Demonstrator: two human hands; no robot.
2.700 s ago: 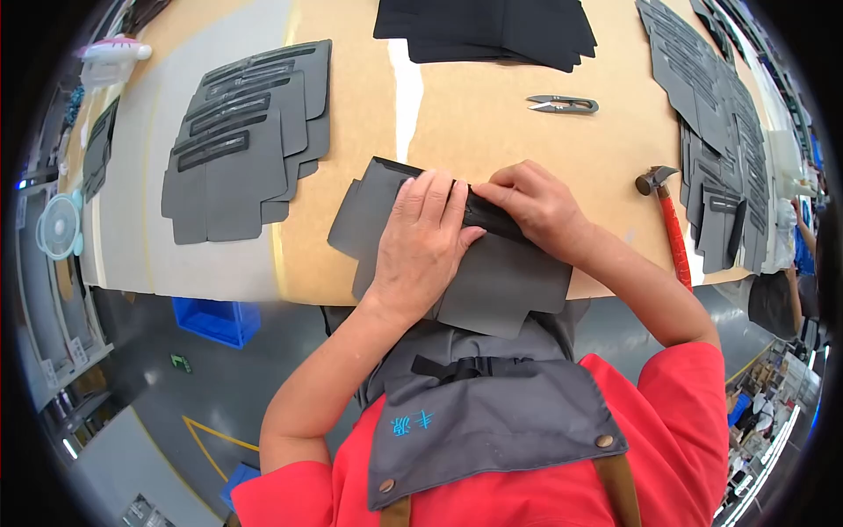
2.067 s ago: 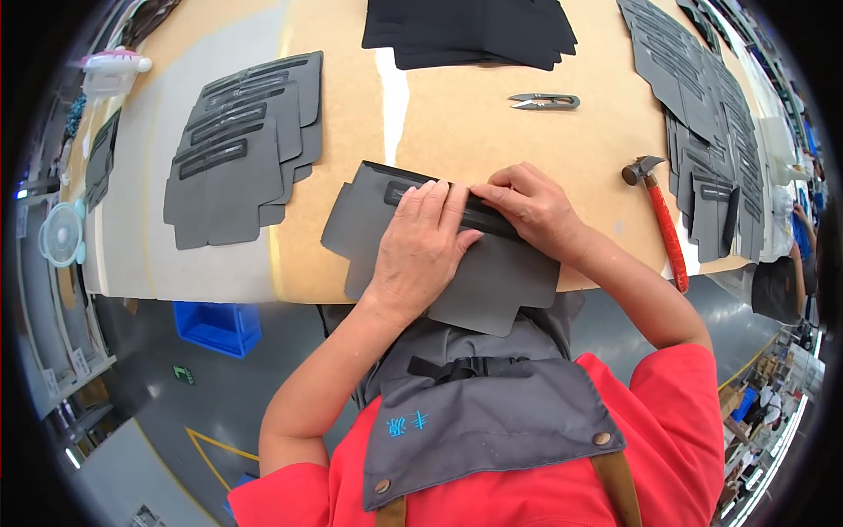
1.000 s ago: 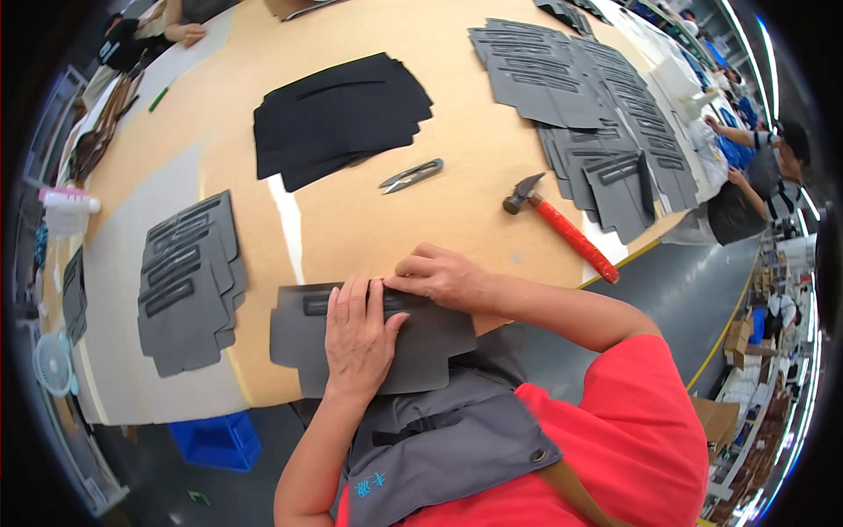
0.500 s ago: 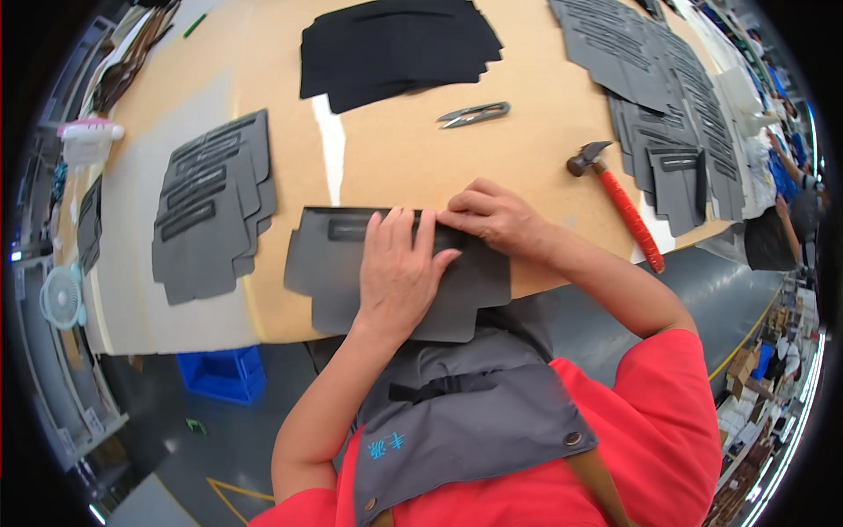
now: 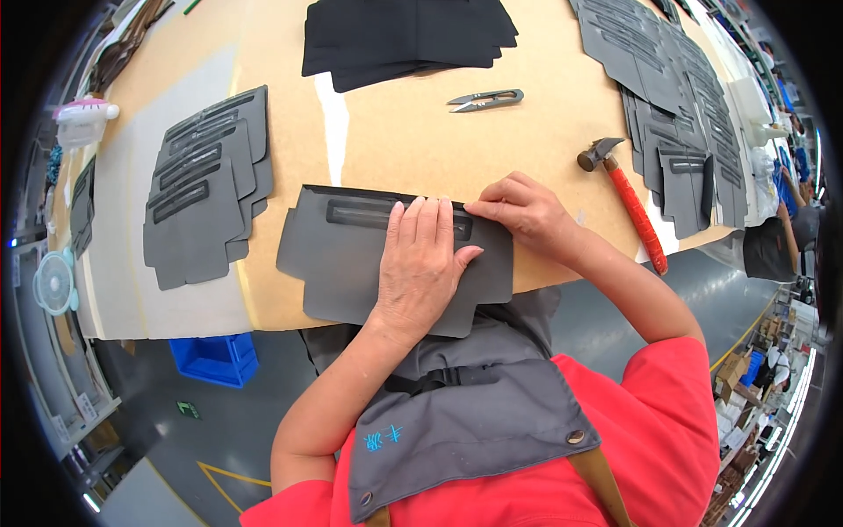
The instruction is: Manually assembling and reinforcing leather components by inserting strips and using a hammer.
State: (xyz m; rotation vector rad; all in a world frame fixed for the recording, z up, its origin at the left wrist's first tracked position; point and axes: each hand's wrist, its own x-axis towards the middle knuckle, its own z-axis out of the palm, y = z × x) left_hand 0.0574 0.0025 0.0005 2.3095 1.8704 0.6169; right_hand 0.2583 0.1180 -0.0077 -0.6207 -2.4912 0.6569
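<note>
A dark grey panel [image 5: 351, 263] with notched corners and a framed slot that looks like a zip pocket lies at the table's near edge. My left hand [image 5: 420, 263] rests flat on it, fingers stretched up over the slot to the far edge. That edge shows a dark folded strip. At the far right part of it, my right hand [image 5: 527, 215] is closed, thumb and forefinger pinching the edge; the fingertips partly hide what lies between them. Beyond my hands lie thread snips [image 5: 487, 100] with their blades apart. A claw hammer [image 5: 628, 193] with a red-wrapped handle is right of my right hand.
Overlapping grey panels [image 5: 198, 211] lie on the left of the table, with more panels [image 5: 685, 132] at the far right. A stack of black pieces [image 5: 404, 39] sits at the back. A blue crate [image 5: 215, 358] stands on the floor, and a small fan [image 5: 54, 281] is at far left.
Both hands have slid right along the panel's far edge, the left still flat and the right still pinching. More of the slot shows on the left. The whole view has shifted slightly.
</note>
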